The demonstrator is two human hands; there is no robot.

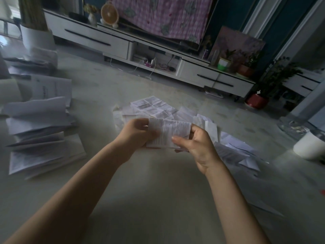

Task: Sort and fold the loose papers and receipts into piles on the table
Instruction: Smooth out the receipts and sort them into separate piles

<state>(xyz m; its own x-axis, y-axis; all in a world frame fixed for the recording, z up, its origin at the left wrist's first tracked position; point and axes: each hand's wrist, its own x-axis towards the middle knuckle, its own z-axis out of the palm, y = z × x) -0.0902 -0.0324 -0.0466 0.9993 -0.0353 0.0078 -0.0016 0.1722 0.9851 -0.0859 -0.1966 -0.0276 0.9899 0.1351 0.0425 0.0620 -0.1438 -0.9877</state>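
The pale bench (158, 182) carries a stack of folded papers (40, 138) well left of the printed slip (173, 131), and a loose heap of receipts (154, 106) just beyond the slip. The slip is held above the bench. The left hand (139, 132) curls its fingers (140, 125) round the slip's left edge, and the right hand (197, 145) pinches its right edge.

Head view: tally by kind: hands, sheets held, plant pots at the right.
Bare hands: 2, left hand and right hand
Held printed white paper sheet: 1
Plant pots: 3, green-and-white pot, red-brown pot, red pot
Total: 6
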